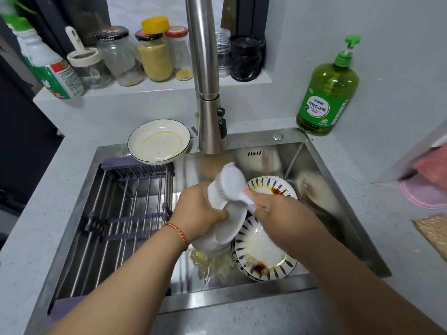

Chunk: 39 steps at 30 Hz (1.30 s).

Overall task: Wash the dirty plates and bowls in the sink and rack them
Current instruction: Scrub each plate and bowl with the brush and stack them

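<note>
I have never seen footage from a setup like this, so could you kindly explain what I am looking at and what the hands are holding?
There is no machine here: the single picture comes from a wide-angle camera worn on a person's head, looking down at their own hands over a steel sink. The left hand has its grip on a white dish, tilted under the tap. The right hand holds a white scrubbing brush against it. Two blue-patterned plates with brown sauce stains lie in the basin. An empty drying rack spans the sink's left half, and another dirty white plate rests at its far corner. Green dish soap stands on the counter.
</note>
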Each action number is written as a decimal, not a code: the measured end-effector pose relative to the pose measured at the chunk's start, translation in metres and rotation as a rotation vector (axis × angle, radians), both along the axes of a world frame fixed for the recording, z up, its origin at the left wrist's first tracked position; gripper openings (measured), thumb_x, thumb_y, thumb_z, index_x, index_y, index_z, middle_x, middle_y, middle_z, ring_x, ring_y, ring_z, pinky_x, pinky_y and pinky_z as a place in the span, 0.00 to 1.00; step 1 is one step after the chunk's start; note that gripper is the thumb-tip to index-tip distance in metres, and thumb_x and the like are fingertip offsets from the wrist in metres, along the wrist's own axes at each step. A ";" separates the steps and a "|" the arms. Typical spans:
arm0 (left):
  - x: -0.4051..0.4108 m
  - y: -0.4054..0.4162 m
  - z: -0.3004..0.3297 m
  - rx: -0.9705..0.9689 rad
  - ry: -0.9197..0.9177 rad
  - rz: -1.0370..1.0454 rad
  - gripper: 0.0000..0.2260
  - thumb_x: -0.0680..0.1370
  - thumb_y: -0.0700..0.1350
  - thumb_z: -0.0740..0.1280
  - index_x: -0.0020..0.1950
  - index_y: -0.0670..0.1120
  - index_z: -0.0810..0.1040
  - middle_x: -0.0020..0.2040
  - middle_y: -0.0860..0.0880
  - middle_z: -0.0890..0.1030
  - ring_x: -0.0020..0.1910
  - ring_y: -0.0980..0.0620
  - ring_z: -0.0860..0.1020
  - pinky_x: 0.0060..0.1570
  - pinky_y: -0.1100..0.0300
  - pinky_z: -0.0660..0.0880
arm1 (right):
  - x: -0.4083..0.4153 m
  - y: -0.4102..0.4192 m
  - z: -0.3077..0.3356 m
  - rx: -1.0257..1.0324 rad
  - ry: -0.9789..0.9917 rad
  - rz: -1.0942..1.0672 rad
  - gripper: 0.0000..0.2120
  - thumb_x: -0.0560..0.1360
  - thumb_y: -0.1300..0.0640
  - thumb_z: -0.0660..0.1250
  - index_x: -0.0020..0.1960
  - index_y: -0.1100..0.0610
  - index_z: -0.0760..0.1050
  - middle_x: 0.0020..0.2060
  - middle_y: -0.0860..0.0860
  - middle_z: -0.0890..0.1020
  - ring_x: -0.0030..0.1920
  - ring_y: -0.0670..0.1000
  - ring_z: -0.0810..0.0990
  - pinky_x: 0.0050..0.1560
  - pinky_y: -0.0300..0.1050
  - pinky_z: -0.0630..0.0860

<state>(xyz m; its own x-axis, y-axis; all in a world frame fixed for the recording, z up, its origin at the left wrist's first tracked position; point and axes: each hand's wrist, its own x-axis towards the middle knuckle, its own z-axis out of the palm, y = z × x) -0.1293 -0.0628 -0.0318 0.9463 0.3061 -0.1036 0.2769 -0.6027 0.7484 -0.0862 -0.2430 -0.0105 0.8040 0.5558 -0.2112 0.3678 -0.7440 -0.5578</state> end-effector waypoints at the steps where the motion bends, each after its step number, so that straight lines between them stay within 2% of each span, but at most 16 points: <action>1: 0.000 -0.001 -0.001 -0.038 -0.013 0.014 0.16 0.66 0.37 0.76 0.46 0.53 0.75 0.37 0.54 0.78 0.37 0.52 0.76 0.31 0.69 0.69 | -0.009 0.006 0.005 0.008 -0.020 0.048 0.20 0.82 0.50 0.53 0.73 0.38 0.61 0.51 0.44 0.79 0.43 0.43 0.74 0.41 0.39 0.68; 3: -0.001 -0.001 -0.004 -0.076 -0.025 0.038 0.17 0.65 0.36 0.76 0.44 0.55 0.75 0.36 0.55 0.78 0.37 0.53 0.77 0.32 0.69 0.71 | -0.009 0.007 0.005 -0.041 -0.025 0.046 0.21 0.82 0.52 0.53 0.73 0.39 0.61 0.51 0.46 0.79 0.46 0.46 0.75 0.43 0.39 0.70; 7: -0.006 0.004 -0.005 -0.060 -0.029 0.055 0.17 0.64 0.38 0.77 0.46 0.52 0.75 0.42 0.53 0.79 0.44 0.50 0.78 0.41 0.60 0.73 | 0.022 -0.011 -0.005 -0.197 0.089 -0.138 0.20 0.81 0.57 0.54 0.70 0.45 0.67 0.38 0.50 0.77 0.39 0.52 0.76 0.43 0.46 0.74; 11: -0.003 0.001 -0.011 -0.041 -0.005 0.063 0.15 0.64 0.40 0.77 0.43 0.52 0.75 0.39 0.54 0.79 0.41 0.51 0.78 0.34 0.65 0.70 | 0.010 0.004 -0.002 -0.057 0.134 -0.090 0.17 0.82 0.51 0.53 0.69 0.45 0.68 0.40 0.47 0.77 0.35 0.45 0.72 0.39 0.42 0.70; 13: -0.003 0.002 -0.015 -0.068 -0.009 0.081 0.14 0.64 0.39 0.77 0.40 0.52 0.75 0.39 0.52 0.81 0.41 0.49 0.79 0.34 0.63 0.72 | 0.005 0.010 -0.001 -0.024 0.160 -0.086 0.18 0.83 0.49 0.52 0.71 0.46 0.67 0.44 0.47 0.77 0.37 0.43 0.72 0.38 0.40 0.66; 15: -0.005 0.004 -0.016 -0.087 -0.017 0.090 0.15 0.64 0.38 0.77 0.43 0.51 0.77 0.41 0.52 0.82 0.42 0.50 0.79 0.37 0.61 0.73 | 0.015 0.005 -0.006 -0.095 0.135 -0.127 0.19 0.82 0.53 0.53 0.72 0.45 0.66 0.42 0.48 0.77 0.39 0.47 0.72 0.40 0.41 0.66; 17: -0.006 0.007 -0.015 -0.107 -0.028 0.092 0.16 0.63 0.38 0.77 0.48 0.50 0.79 0.43 0.51 0.82 0.43 0.51 0.79 0.41 0.60 0.75 | 0.023 -0.002 -0.005 -0.109 0.185 -0.197 0.17 0.81 0.56 0.55 0.68 0.51 0.70 0.38 0.51 0.75 0.36 0.51 0.71 0.39 0.42 0.67; 19: -0.005 0.006 -0.016 -0.108 -0.032 0.088 0.17 0.63 0.39 0.78 0.48 0.50 0.79 0.44 0.50 0.83 0.44 0.50 0.80 0.44 0.57 0.77 | 0.017 0.003 0.002 -0.124 0.137 -0.136 0.17 0.81 0.55 0.55 0.69 0.51 0.69 0.44 0.52 0.79 0.39 0.51 0.74 0.42 0.43 0.70; 21: -0.004 0.005 -0.018 -0.124 -0.036 0.089 0.16 0.62 0.40 0.78 0.44 0.52 0.78 0.43 0.50 0.83 0.44 0.49 0.81 0.43 0.55 0.78 | 0.004 0.011 0.007 -0.154 -0.033 -0.005 0.20 0.82 0.53 0.53 0.73 0.45 0.64 0.52 0.52 0.80 0.45 0.52 0.77 0.47 0.45 0.73; 23: -0.005 0.006 -0.017 -0.153 -0.049 0.098 0.16 0.60 0.42 0.77 0.43 0.53 0.77 0.42 0.51 0.83 0.44 0.49 0.81 0.43 0.55 0.78 | 0.007 0.010 0.006 -0.127 -0.034 -0.035 0.20 0.81 0.54 0.54 0.73 0.43 0.63 0.47 0.50 0.80 0.41 0.51 0.76 0.44 0.44 0.73; 25: -0.009 0.009 -0.015 -0.196 -0.080 0.117 0.16 0.59 0.45 0.76 0.44 0.53 0.77 0.43 0.52 0.82 0.44 0.50 0.81 0.43 0.56 0.78 | 0.022 -0.001 -0.004 -0.065 0.165 -0.153 0.19 0.82 0.57 0.55 0.71 0.45 0.68 0.37 0.48 0.76 0.35 0.49 0.73 0.37 0.43 0.72; 28: -0.014 0.010 -0.015 -0.313 -0.162 0.207 0.17 0.60 0.44 0.78 0.45 0.53 0.77 0.45 0.53 0.82 0.45 0.51 0.81 0.46 0.54 0.79 | 0.023 -0.012 -0.022 0.062 0.433 -0.351 0.16 0.82 0.58 0.55 0.66 0.49 0.73 0.33 0.52 0.71 0.28 0.47 0.65 0.26 0.39 0.64; 31: -0.019 0.001 -0.026 -0.500 -0.260 0.419 0.19 0.59 0.43 0.79 0.46 0.53 0.78 0.46 0.51 0.83 0.46 0.49 0.82 0.48 0.52 0.80 | 0.006 -0.006 -0.041 0.274 0.606 -0.519 0.17 0.82 0.55 0.56 0.69 0.46 0.69 0.36 0.55 0.79 0.26 0.46 0.64 0.24 0.38 0.64; 34: -0.025 -0.021 -0.038 -0.820 -0.324 0.566 0.20 0.59 0.41 0.77 0.50 0.49 0.79 0.47 0.48 0.85 0.47 0.46 0.83 0.48 0.50 0.80 | -0.004 0.006 -0.051 0.482 0.697 -0.577 0.10 0.80 0.50 0.60 0.59 0.52 0.71 0.39 0.54 0.80 0.21 0.44 0.67 0.22 0.38 0.65; 36: -0.030 -0.035 -0.047 -0.963 -0.318 0.572 0.22 0.60 0.38 0.76 0.52 0.47 0.79 0.47 0.46 0.85 0.49 0.43 0.83 0.47 0.49 0.80 | -0.005 0.008 -0.057 0.618 0.735 -0.628 0.14 0.77 0.49 0.67 0.56 0.57 0.72 0.36 0.52 0.75 0.21 0.43 0.67 0.23 0.40 0.65; 39: -0.036 -0.036 -0.055 -1.045 -0.282 0.485 0.27 0.61 0.35 0.76 0.58 0.43 0.77 0.51 0.41 0.84 0.52 0.40 0.82 0.50 0.42 0.80 | 0.000 -0.001 -0.061 0.585 0.710 -0.592 0.17 0.74 0.50 0.71 0.58 0.58 0.73 0.36 0.53 0.77 0.23 0.44 0.68 0.23 0.40 0.64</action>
